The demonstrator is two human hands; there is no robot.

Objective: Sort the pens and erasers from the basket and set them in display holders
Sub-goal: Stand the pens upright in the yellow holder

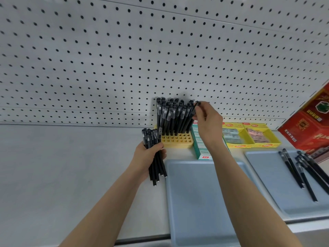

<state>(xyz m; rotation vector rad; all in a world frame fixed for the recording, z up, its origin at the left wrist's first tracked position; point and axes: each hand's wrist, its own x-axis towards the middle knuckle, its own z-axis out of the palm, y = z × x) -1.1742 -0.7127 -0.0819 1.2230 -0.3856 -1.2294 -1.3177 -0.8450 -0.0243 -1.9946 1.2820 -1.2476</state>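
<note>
One pen (195, 107) near-upright, cap up, right hand (208, 123) pinching

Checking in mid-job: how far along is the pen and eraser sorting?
Done: standing pens fill the back rows of the yellow holder; erasers sit in the yellow display boxes. In hand: the right hand pinches one pen at the holder; the left hand grips a bundle. Left: the holder's front holes, plus loose pens on the right blue tray.
</note>
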